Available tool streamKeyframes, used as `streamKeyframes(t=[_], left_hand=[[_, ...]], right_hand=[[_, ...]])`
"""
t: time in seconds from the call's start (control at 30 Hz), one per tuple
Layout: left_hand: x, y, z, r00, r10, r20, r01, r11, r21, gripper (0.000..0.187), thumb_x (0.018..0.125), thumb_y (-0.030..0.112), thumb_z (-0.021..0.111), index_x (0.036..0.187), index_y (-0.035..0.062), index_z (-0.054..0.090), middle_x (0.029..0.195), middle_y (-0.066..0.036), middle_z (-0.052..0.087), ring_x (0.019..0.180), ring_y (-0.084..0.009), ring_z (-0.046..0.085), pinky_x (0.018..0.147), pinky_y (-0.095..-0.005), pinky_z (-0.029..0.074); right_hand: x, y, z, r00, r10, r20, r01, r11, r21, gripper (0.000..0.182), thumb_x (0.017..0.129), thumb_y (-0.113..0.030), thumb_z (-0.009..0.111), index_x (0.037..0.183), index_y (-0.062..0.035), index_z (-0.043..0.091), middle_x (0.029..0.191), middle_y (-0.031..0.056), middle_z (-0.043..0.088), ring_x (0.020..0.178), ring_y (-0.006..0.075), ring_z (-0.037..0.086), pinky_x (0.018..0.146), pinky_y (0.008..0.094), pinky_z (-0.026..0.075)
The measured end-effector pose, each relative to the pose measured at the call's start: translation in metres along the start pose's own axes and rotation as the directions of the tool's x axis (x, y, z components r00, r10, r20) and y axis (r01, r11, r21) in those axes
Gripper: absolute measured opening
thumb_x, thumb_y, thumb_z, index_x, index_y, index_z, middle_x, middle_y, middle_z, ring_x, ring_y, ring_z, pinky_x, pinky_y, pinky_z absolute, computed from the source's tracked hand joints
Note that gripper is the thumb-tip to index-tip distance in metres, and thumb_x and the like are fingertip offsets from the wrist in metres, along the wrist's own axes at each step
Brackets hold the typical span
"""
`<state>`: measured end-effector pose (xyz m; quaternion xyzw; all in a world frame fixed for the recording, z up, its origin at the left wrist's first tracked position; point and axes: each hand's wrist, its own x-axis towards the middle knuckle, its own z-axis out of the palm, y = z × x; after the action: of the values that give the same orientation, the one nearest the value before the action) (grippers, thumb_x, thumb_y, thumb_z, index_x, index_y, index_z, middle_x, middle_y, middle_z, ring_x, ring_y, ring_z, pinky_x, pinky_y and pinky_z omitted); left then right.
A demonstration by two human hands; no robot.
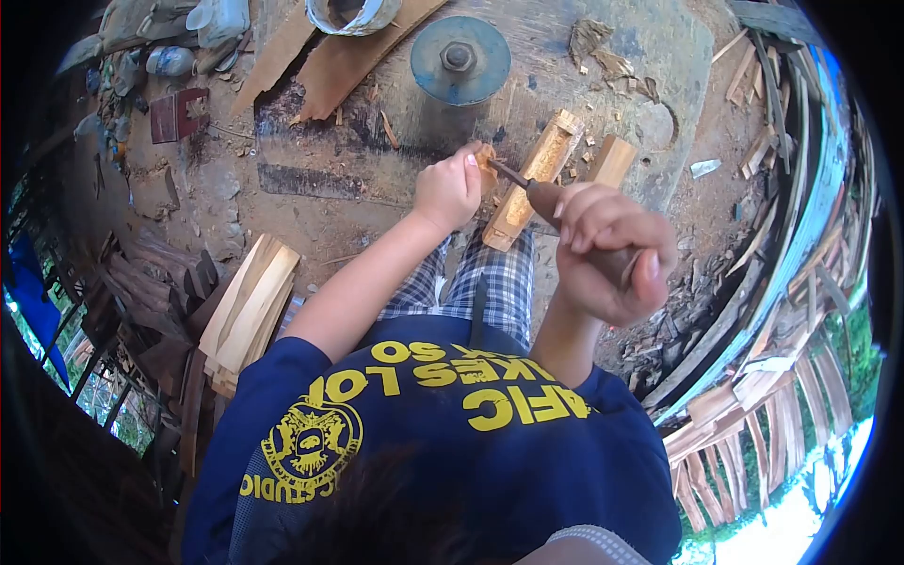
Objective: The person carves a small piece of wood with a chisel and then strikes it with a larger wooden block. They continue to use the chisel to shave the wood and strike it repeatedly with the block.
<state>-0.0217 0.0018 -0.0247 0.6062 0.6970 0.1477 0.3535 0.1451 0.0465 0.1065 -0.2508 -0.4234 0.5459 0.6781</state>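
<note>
My left hand [450, 191] is closed around a small piece of wood [487, 169] above the workbench's near edge. In my right hand [614, 240] is the wooden handle of a carving tool [543, 198], whose metal shaft points left and meets the small piece. Beneath the tool lies a long hollowed wooden block [537, 179], slanting over the bench edge towards my lap. A plain wood block [614, 162] sits just right of it.
Beyond my hands, a round blue metal disc with a bolt [460, 60] stands on the workbench [358, 141]. A white bucket [353, 13] and brown boards [353, 61] are at the back. Stacked wood pieces [250, 301] lie at the left, a red box [179, 115] farther off.
</note>
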Motion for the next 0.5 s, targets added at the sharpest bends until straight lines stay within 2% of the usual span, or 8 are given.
streamKeyframes(t=[0.1, 0.17, 0.27, 0.33, 0.37, 0.4, 0.43, 0.5], left_hand=[[-0.003, 0.0, 0.003, 0.998, 0.041, -0.042, -0.042, 0.999, -0.012, 0.037, 0.095, 0.021, 0.039, 0.115, 0.0032, 0.065, 0.084, -0.022, 0.069, 0.073, -0.0374, 0.068, 0.068, -0.0462, 0.056], [0.001, -0.003, 0.006, 0.996, 0.058, -0.066, -0.06, 0.998, -0.025, 0.037, 0.095, 0.021, 0.039, 0.115, 0.0032, 0.064, 0.085, -0.022, 0.069, 0.073, -0.0376, 0.068, 0.069, -0.0465, 0.056], [-0.006, -0.004, 0.008, 0.996, 0.052, -0.071, -0.055, 0.998, -0.042, 0.037, 0.094, 0.02, 0.039, 0.116, 0.003, 0.064, 0.086, -0.022, 0.069, 0.073, -0.0379, 0.068, 0.069, -0.0468, 0.056], [-0.005, -0.002, 0.007, 0.996, 0.053, -0.072, -0.056, 0.998, -0.041, 0.037, 0.094, 0.02, 0.04, 0.116, 0.0029, 0.064, 0.087, -0.022, 0.069, 0.073, -0.038, 0.068, 0.069, -0.047, 0.056], [-0.006, -0.003, 0.009, 0.995, 0.065, -0.082, -0.069, 0.997, -0.044, 0.037, 0.094, 0.019, 0.04, 0.116, 0.0029, 0.064, 0.087, -0.022, 0.07, 0.073, -0.038, 0.068, 0.069, -0.047, 0.056], [-0.002, -0.005, 0.008, 0.992, 0.078, -0.094, -0.082, 0.996, -0.042, 0.036, 0.093, 0.019, 0.04, 0.116, 0.0029, 0.064, 0.088, -0.022, 0.07, 0.074, -0.038, 0.068, 0.07, -0.0469, 0.056], [0.005, -0.005, 0.006, 0.991, 0.075, -0.107, -0.078, 0.996, -0.033, 0.036, 0.093, 0.019, 0.04, 0.116, 0.0029, 0.064, 0.088, -0.022, 0.07, 0.074, -0.038, 0.068, 0.07, -0.0469, 0.056], [-0.003, -0.005, 0.005, 0.994, 0.067, -0.087, -0.072, 0.996, -0.049, 0.036, 0.093, 0.019, 0.04, 0.116, 0.0033, 0.064, 0.089, -0.021, 0.07, 0.075, -0.0378, 0.069, 0.07, -0.0467, 0.056]], right_hand=[[0.009, -0.018, 0.013, 0.999, 0.025, -0.038, -0.026, 1.0, -0.01, 0.034, 0.093, -0.028, 0.044, 0.082, 0.0036, 0.052, 0.064, 0.0132, 0.055, 0.057, 0.0234, 0.051, 0.062, 0.0387, 0.045], [0.015, -0.047, 0.023, 0.996, -0.086, 0.009, 0.086, 0.996, -0.017, 0.033, 0.093, -0.027, 0.045, 0.081, 0.0029, 0.051, 0.065, 0.0117, 0.056, 0.056, 0.0231, 0.051, 0.06, 0.0392, 0.045], [0.011, -0.032, 0.009, 0.981, -0.195, 0.01, 0.195, 0.981, 0.022, 0.033, 0.091, -0.027, 0.048, 0.078, 0.0027, 0.054, 0.064, 0.0101, 0.057, 0.055, 0.0214, 0.052, 0.055, 0.0353, 0.044], [-0.008, 0.023, 0.01, 0.965, 0.18, -0.188, -0.229, 0.931, -0.284, 0.034, 0.088, -0.028, 0.051, 0.075, 0.0036, 0.056, 0.064, 0.0099, 0.057, 0.054, 0.0195, 0.053, 0.052, 0.0307, 0.043], [-0.025, 0.055, -0.003, 0.936, 0.303, -0.176, -0.339, 0.912, -0.23, 0.035, 0.086, -0.026, 0.053, 0.073, 0.0049, 0.058, 0.064, 0.0097, 0.057, 0.055, 0.0178, 0.053, 0.052, 0.0278, 0.042], [-0.028, 0.059, -0.004, 0.935, 0.326, -0.144, -0.347, 0.923, -0.166, 0.032, 0.087, -0.024, 0.052, 0.074, 0.0047, 0.058, 0.065, 0.0113, 0.058, 0.055, 0.0195, 0.054, 0.054, 0.0308, 0.044], [-0.017, 0.056, -0.003, 0.936, 0.325, -0.132, -0.344, 0.926, -0.155, 0.032, 0.087, -0.024, 0.052, 0.074, 0.0047, 0.058, 0.065, 0.0113, 0.058, 0.055, 0.0195, 0.054, 0.054, 0.0308, 0.044], [-0.002, 0.024, -0.002, 0.988, 0.103, -0.117, -0.109, 0.993, -0.038, 0.03, 0.087, -0.022, 0.051, 0.076, 0.0051, 0.057, 0.066, 0.0139, 0.059, 0.056, 0.0215, 0.055, 0.056, 0.0339, 0.046]])
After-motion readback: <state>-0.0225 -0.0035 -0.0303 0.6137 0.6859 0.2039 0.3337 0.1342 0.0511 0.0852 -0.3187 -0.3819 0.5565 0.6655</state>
